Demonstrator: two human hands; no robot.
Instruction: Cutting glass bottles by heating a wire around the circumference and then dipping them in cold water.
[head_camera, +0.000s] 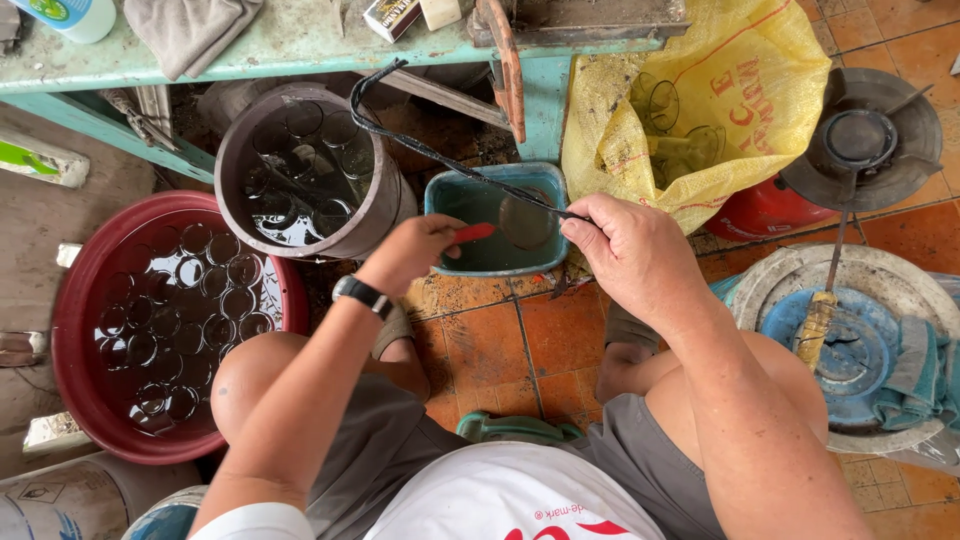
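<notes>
You sit low, with your bare knees near the camera and the orange floor tiles (500, 350) between your feet. Your left hand (412, 250), with a black wristwatch (362, 293) on the wrist, is closed around a small red-handled tool (473, 233); only its red end shows between the fingers, pointing to the right. Your right hand (630, 250) is closed on one end of a long thin black metal rod (440, 155). The long axis of this rod goes from your right hand up and to the left, and it finishes in a bent loop above the grey round bucket (305, 170).

Just in front of both hands stands a small teal rectangular plastic tub (497, 217) with dark water. A round dark shape, perhaps a lens or a ladle head, lies in it close under the rod, between your two hands, nearer to the right one. The red tool's tip is just beside it.

To the left, a big dark-red round basin (160, 330) holds water and many round glass pieces; the grey bucket holds the same. Farther away, a yellow woven sack (720, 100) leans by the green tabletop (300, 40).
</notes>
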